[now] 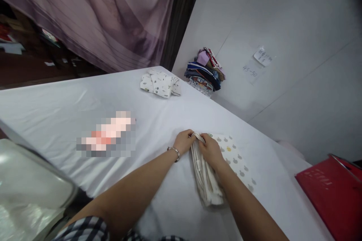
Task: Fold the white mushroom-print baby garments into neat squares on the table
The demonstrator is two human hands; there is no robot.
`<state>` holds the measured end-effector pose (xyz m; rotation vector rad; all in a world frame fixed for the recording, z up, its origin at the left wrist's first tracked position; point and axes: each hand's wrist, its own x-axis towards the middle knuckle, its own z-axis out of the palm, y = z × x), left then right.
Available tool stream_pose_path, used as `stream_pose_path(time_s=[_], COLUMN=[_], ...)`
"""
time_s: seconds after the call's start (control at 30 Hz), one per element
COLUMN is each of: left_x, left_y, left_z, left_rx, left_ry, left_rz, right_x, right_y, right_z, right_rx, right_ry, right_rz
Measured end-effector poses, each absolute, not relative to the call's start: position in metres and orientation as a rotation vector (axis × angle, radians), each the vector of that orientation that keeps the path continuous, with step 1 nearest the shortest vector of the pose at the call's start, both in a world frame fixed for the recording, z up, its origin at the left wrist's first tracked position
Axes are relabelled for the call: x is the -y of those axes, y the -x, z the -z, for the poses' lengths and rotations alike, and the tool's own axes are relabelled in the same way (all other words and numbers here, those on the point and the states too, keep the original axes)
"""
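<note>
A folded white cloth (206, 180) with many layered edges lies on the white-covered table, and part of it shows grey bunny-like prints to the right. My left hand (185, 141), with a bracelet at the wrist, pinches the cloth's far edge. Beside it my right hand (210, 150) is closed on the same edge, close to the left. Both sets of fingers are curled around the fabric, so the fingertips are partly hidden. Farther back sits a second folded white cloth (160, 83) with small dark and green prints, apart from both hands.
The white sheet (158, 124) covers the table. A blurred-out pinkish item (110, 131) lies at left. Folded clothes (203, 69) are stacked by the wall, past the table's edge. A red box-like object (330, 192) stands right, a shiny pale bag-like object (28, 180) left. A pinkish curtain (121, 11) hangs behind.
</note>
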<state>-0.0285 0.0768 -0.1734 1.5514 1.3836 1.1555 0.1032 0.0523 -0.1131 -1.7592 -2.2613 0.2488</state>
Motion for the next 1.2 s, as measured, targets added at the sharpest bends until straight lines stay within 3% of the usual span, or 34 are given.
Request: stream_pose_path(time_s=[0.3,0.6,0.83,1.2], left_x=[-0.079,-0.077,-0.08,-0.08], left_y=[0.031,0.036,0.033,0.032], left_z=[0.17,0.174,0.179,0.18], left_rx=[-1.216,-1.315,-1.406,-1.398], left_ry=[-1.351,-1.852,-1.747,-1.714], left_rz=[-1.085,-1.065,-1.048,-1.071], right_x=[-0.054,-0.049,-0.001,0.078], right_y=[-0.1,-0.096,-0.102,-0.135], right_z=[0.119,0.117,0.104,0.103], right_rx=[2.241,2.286,2.39,2.283], right_ry=[1.773,1.867,2.094,2.157], right_rz=[-0.266,-0.252,-0.056,-0.041])
